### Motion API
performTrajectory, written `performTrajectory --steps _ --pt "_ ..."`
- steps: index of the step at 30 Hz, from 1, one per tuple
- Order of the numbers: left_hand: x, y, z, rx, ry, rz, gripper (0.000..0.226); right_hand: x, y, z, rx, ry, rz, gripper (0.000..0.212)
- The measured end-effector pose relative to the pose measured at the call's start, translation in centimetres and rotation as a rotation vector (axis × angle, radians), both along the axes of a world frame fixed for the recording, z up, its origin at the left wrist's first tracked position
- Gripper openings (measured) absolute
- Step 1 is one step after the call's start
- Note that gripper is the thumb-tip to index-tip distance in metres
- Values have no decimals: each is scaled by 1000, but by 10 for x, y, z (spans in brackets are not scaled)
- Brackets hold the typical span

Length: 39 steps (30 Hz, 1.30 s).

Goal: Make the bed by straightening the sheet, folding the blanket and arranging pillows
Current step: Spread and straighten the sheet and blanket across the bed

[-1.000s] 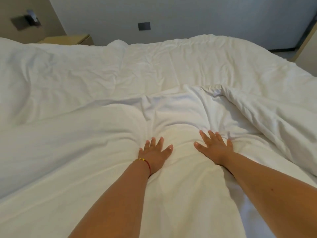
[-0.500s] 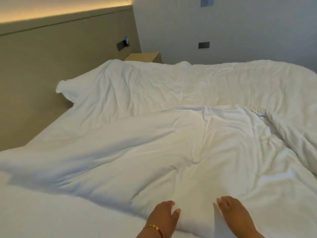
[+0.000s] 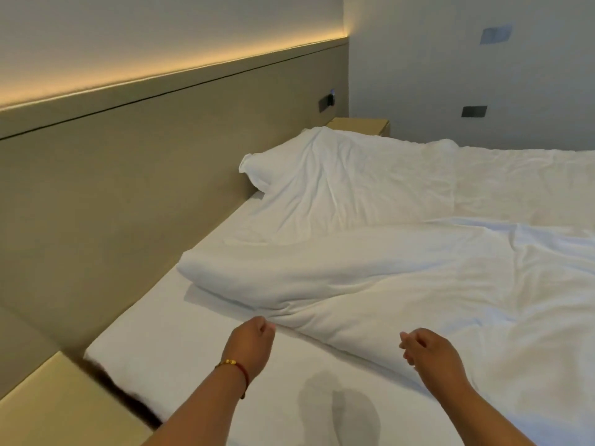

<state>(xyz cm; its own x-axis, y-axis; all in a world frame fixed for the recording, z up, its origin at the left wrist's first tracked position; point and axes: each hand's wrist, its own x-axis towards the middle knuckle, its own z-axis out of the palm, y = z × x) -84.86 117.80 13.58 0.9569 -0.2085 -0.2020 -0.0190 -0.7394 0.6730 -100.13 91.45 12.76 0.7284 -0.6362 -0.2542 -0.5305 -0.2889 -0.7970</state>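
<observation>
A rumpled white blanket lies across the bed, its folded edge running from the headboard side toward the lower right. Bare white sheet shows in front of that edge. My left hand, with a red and gold bracelet at the wrist, hovers at the blanket's near edge with fingers loosely curled, holding nothing. My right hand hangs over the blanket edge, fingers loosely curled and empty. A white pillow-like mound under the cover lies against the headboard at the far end.
A tan headboard panel with a lit strip above it runs along the left. One wooden nightstand stands at the near left, another nightstand in the far corner. Dark wall switches sit on the grey wall.
Both hands lifted off the blanket, where they pressed flat, and now hover with curled fingers. My view swung left toward the headboard.
</observation>
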Motion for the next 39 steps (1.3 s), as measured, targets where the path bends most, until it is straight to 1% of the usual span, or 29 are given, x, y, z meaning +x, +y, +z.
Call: performTrajectory --steps 5,9,14,16,19,22,24,28,32,34,36,39 --pt "68 69 20 29 -25 69 31 74 59 11 28 -43 70 29" --pt "113 83 19 33 -17 85 29 124 63 16 15 -39 103 28" --pt "171 81 18 115 -54 69 30 203 41 18 -39 -10 137 28" --pt "198 79 19 146 -81 71 32 243 33 19 -35 -8 150 28" --pt "239 75 18 183 -75 75 30 292 26 18 -34 2 171 28" --pt "268 64 12 202 -46 60 25 328 21 11 -52 5 187 28" --pt "286 55 7 213 -58 46 23 349 19 5 -61 20 197 27" --pt "325 38 -5 238 -88 -21 21 386 16 -14 -90 107 208 26" --pt "370 25 -24 270 -63 -109 35 422 14 -36 -195 242 233 28" --pt "393 19 -34 296 -47 -149 43 441 12 -46 -234 293 258 24" --pt "415 15 -45 340 -19 -193 52 460 9 -56 -248 336 285 20" --pt "439 13 -63 418 63 -266 68 484 5 -70 -249 391 312 24"
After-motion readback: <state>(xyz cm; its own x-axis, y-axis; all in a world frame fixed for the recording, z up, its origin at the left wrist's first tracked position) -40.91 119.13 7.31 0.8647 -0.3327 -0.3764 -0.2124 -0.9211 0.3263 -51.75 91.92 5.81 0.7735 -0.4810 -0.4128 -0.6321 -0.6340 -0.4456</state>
